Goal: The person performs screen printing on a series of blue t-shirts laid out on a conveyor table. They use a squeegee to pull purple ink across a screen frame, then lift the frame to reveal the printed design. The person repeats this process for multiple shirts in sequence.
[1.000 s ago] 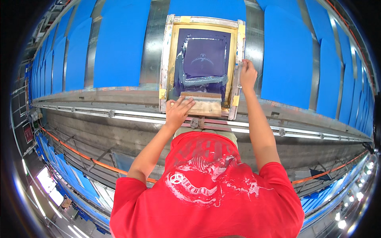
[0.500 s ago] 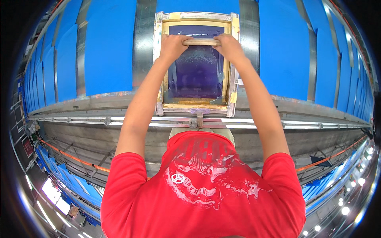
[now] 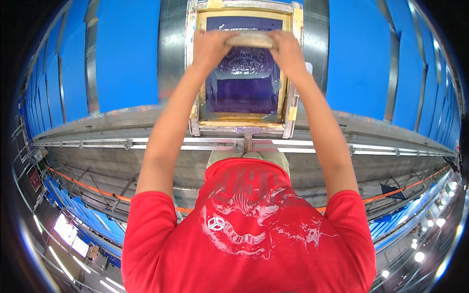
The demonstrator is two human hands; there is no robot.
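Observation:
A screen-printing frame (image 3: 192, 73) with a yellowish inner border lies in front of me, its mesh (image 3: 244, 93) dark purple. Across the mesh's middle runs a wet, pale band of ink (image 3: 244, 73), with a curved pattern above it. Over the far part of the mesh, both hands grip a squeegee (image 3: 251, 39) by its pale wooden handle, slightly blurred. My left hand (image 3: 211, 48) is closed round its left end, my right hand (image 3: 289, 52) round its right end. The blade's lower edge is hidden, so I cannot tell whether it touches the mesh.
Blue flat panels (image 3: 128, 58) line the long table on both sides, with metal strips (image 3: 172, 46) between them. A metal rail (image 3: 371, 150) runs along the table's near edge, and a bracket (image 3: 248, 141) joins the frame there.
Both hands and the squeegee have shifted slightly up in the picture, and the handle looks tilted. A distinct pale ink band now crosses the mesh where there was speckling.

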